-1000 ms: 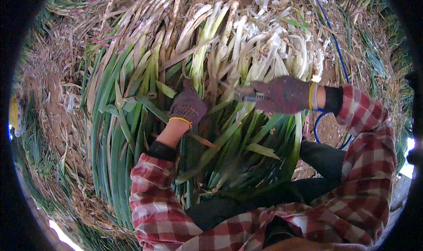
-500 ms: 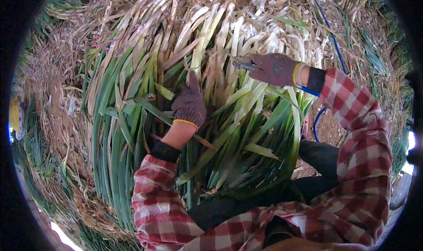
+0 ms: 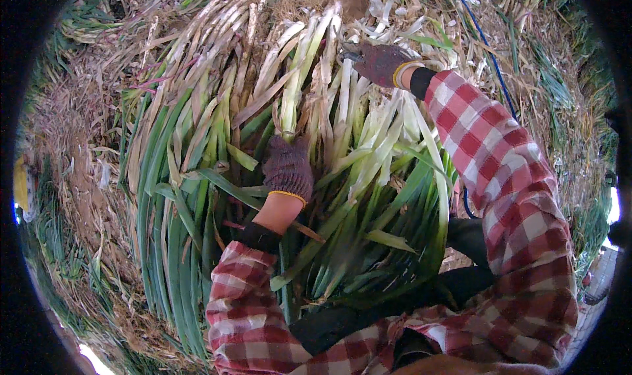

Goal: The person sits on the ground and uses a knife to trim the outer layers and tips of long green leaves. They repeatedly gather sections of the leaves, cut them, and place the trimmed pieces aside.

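Observation:
A broad heap of long green onions (image 3: 161,237) lies before me, white ends away from me and dark green leaves toward me. My left hand (image 3: 288,167), in a dark knitted glove with a yellow cuff edge, is closed round a pale green onion stalk (image 3: 291,108) in the middle of the heap. Farther off and to the right, my right hand (image 3: 383,64), gloved alike, is closed on what looks like a metal air blow gun (image 3: 351,53). Its tip points left toward the white stalks; the grip is hidden in the glove.
A blue hose (image 3: 486,36) runs down the right side and passes behind my right forearm. Dry husks and loose leaves (image 3: 85,131) litter the ground. More green onions (image 3: 556,82) lie at the far right. Something yellow (image 3: 21,184) stands at the left edge.
My right hand has moved away from me and to the left with the blow gun. My left hand has drawn slightly nearer to me, its fingers now curled round the stalk.

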The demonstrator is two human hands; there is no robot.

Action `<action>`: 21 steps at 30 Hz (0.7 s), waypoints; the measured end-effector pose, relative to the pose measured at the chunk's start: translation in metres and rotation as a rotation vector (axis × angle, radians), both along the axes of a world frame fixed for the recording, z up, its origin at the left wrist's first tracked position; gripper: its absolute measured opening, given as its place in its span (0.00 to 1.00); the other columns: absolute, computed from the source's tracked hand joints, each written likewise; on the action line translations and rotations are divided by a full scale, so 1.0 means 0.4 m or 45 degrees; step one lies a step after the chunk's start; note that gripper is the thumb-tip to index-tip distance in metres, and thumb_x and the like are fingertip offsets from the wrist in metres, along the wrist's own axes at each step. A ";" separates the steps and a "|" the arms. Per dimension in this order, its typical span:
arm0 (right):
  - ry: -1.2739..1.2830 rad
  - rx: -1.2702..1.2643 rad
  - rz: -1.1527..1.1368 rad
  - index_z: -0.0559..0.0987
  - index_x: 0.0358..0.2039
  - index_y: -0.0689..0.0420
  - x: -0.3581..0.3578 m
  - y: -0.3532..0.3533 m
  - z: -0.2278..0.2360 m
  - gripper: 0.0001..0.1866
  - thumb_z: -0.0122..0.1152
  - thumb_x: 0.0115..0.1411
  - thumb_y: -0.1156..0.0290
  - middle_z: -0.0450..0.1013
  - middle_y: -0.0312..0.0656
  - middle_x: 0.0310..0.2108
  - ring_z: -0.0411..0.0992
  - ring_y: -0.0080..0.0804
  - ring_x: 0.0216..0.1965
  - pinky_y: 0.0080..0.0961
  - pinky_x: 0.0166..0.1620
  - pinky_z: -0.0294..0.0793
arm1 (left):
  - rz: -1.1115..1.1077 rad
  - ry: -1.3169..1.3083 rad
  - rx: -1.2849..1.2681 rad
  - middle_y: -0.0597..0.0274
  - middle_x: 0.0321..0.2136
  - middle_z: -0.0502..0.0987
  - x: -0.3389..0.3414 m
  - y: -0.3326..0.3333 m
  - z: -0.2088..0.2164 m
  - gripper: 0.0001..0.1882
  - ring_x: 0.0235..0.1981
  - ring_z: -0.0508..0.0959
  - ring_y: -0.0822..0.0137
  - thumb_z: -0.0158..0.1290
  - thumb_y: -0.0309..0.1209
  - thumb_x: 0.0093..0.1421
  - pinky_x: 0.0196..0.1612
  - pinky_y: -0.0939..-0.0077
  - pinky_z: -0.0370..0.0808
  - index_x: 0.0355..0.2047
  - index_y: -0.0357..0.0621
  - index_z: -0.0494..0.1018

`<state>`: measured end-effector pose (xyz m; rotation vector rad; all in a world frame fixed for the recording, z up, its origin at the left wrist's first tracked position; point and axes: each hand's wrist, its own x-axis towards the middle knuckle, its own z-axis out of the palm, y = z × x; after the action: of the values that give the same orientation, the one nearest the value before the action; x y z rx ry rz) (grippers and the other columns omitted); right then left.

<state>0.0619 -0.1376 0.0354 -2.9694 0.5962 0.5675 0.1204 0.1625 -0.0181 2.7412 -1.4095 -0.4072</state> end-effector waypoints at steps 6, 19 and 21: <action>0.067 0.170 0.004 0.61 0.60 0.70 -0.070 0.060 0.012 0.38 0.48 0.62 0.48 0.76 0.63 0.38 0.75 0.58 0.42 0.47 0.47 0.72 | 0.076 0.043 0.104 0.47 0.46 0.69 0.027 -0.020 -0.035 0.12 0.44 0.77 0.47 0.55 0.29 0.55 0.43 0.57 0.77 0.41 0.47 0.77; 0.000 -0.164 0.088 0.68 0.52 0.67 -0.046 -0.029 -0.057 0.31 0.48 0.61 0.50 0.77 0.57 0.34 0.76 0.55 0.38 0.47 0.44 0.73 | -0.013 -0.019 0.019 0.45 0.49 0.68 0.021 -0.029 -0.051 0.15 0.48 0.76 0.46 0.53 0.29 0.56 0.46 0.57 0.77 0.44 0.47 0.74; -0.074 -0.060 -0.075 0.68 0.53 0.67 -0.040 -0.006 -0.043 0.32 0.47 0.61 0.50 0.77 0.57 0.35 0.76 0.55 0.39 0.47 0.44 0.74 | 0.030 0.041 0.081 0.44 0.49 0.68 0.021 -0.025 -0.031 0.14 0.48 0.76 0.46 0.52 0.29 0.56 0.46 0.57 0.77 0.44 0.47 0.74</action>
<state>0.0458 -0.1402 0.0182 -2.9885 0.6983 0.4670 0.1286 0.1524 -0.0305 2.7844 -1.3795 -0.5014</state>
